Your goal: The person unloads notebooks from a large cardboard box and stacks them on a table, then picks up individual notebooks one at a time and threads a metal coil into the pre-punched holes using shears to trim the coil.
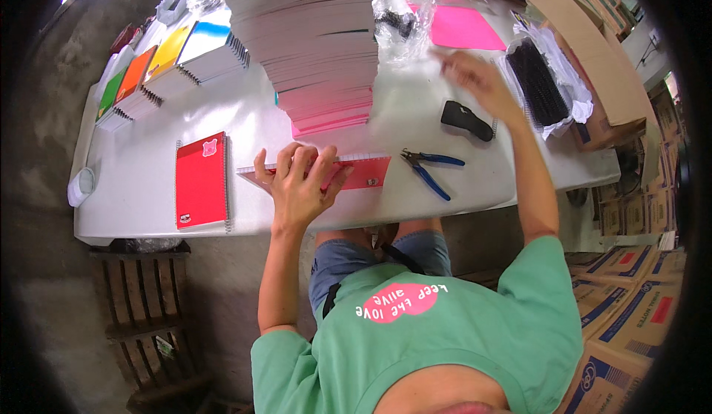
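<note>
My left hand (302, 180) grips a red-covered notebook (371, 173) that stands on its long edge near the table's front, fingers over its top and thumb on the near face. Smeared by motion, my right hand (475, 79) is raised over the right of the table, between a pink sheet (466, 27) and a bundle of black spiral coils (540, 84); whether it holds anything cannot be made out. Below it lie a dark pouch-like object (467, 120) and blue-handled pliers (432, 169). To the left, a spiral-bound red notebook (201, 182) lies flat.
A tall stack of paper blocks (319, 50) rises just behind the held notebook. Piles of spiral notebooks in green, orange, yellow and blue (211, 43) stand at the back left. An open cardboard box (593, 65) is at the right edge, with more cartons (623, 317) beside me.
</note>
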A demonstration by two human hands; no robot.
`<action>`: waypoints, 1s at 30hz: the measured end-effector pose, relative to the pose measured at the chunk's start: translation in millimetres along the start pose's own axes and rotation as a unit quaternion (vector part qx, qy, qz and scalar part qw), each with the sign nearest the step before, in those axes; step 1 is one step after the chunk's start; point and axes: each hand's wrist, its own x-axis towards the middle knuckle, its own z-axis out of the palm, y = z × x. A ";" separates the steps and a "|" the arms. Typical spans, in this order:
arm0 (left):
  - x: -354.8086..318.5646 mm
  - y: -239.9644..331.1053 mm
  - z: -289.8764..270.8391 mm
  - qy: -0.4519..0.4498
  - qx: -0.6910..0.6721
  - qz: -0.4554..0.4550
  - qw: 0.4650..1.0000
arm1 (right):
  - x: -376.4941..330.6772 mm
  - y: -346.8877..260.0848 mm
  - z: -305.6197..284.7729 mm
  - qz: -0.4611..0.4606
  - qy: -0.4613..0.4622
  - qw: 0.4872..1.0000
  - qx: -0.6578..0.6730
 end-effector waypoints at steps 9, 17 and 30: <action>-7.3 14.5 3.2 0.031 0.017 -0.054 0.998 | -74.7 -76.4 113.0 0.102 0.042 0.992 0.066; -3.7 26.2 -6.9 -0.005 0.016 -0.032 0.999 | -90.5 -106.9 152.1 0.227 0.036 0.934 0.273; -15.1 21.2 -9.8 0.014 -0.014 0.017 1.000 | -83.7 -73.9 159.6 0.153 0.109 0.968 0.166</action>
